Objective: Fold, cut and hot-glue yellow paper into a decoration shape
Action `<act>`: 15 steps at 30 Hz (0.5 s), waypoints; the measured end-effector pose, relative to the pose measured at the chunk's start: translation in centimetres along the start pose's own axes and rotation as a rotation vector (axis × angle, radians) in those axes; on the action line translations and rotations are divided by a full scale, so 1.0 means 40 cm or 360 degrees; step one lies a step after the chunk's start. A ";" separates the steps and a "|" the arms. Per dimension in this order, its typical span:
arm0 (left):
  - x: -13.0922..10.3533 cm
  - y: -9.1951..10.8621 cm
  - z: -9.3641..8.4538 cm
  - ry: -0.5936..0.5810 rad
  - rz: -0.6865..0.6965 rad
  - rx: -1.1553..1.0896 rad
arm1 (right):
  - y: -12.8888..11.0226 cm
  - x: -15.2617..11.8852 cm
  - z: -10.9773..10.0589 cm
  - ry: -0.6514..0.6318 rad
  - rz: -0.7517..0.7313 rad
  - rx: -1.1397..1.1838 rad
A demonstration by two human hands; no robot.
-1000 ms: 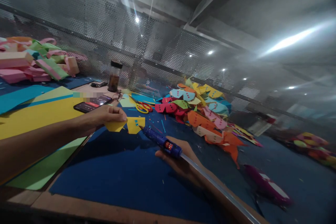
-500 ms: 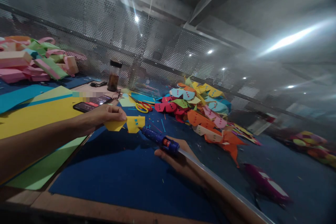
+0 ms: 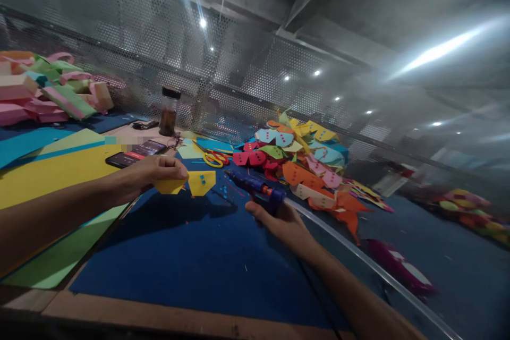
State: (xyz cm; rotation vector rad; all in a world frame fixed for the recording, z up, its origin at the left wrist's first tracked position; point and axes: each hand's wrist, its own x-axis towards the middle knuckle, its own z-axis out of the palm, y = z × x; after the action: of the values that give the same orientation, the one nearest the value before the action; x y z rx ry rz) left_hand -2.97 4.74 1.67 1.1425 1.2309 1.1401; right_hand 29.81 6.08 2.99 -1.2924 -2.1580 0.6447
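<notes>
My left hand (image 3: 165,170) pinches a yellow paper cutout (image 3: 202,184) above the blue mat (image 3: 191,255). Small blue squares show on the cutout's right part; its left part is partly behind my fingers. To the right, my right hand (image 3: 281,218) is wrapped round a blue glue gun (image 3: 255,186). A long clear glue stick (image 3: 358,255) sticks out of the gun's back end. The nozzle points left toward the cutout, with a gap between them. Small blue paper bits (image 3: 225,191) lie on the mat behind the nozzle.
Yellow-handled scissors (image 3: 213,158), a phone (image 3: 137,153) and a dark-lidded jar (image 3: 170,111) stand or lie beyond my hands. A pile of colourful paper cutouts (image 3: 303,170) is at right, a purple case (image 3: 400,265) nearer. Folded paper strips (image 3: 51,90) are heaped at left.
The glue gun has drawn back to the right, so its nozzle is now apart from the yellow cutout. My left hand still pinches the cutout; the view has shifted slightly.
</notes>
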 end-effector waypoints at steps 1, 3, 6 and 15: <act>-0.002 0.001 0.001 0.0018 0.0005 0.0002 | 0.001 0.007 -0.002 0.0025 0.0027 -0.0067; -0.006 0.005 0.003 0.0032 0.0033 0.0011 | -0.001 0.019 -0.006 0.0044 0.0068 -0.0166; -0.015 0.012 0.007 0.0068 0.0064 0.0052 | 0.002 0.032 -0.011 -0.0008 0.0119 -0.0214; -0.018 0.014 0.003 0.0067 0.0003 0.0093 | 0.040 0.056 0.005 -0.0342 0.0241 -0.0192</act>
State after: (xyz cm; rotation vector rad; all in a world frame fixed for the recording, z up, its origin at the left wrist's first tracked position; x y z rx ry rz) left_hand -2.87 4.08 2.28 1.1688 1.3031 1.1408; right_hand 29.81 8.73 2.28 -1.5230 -2.3170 0.7537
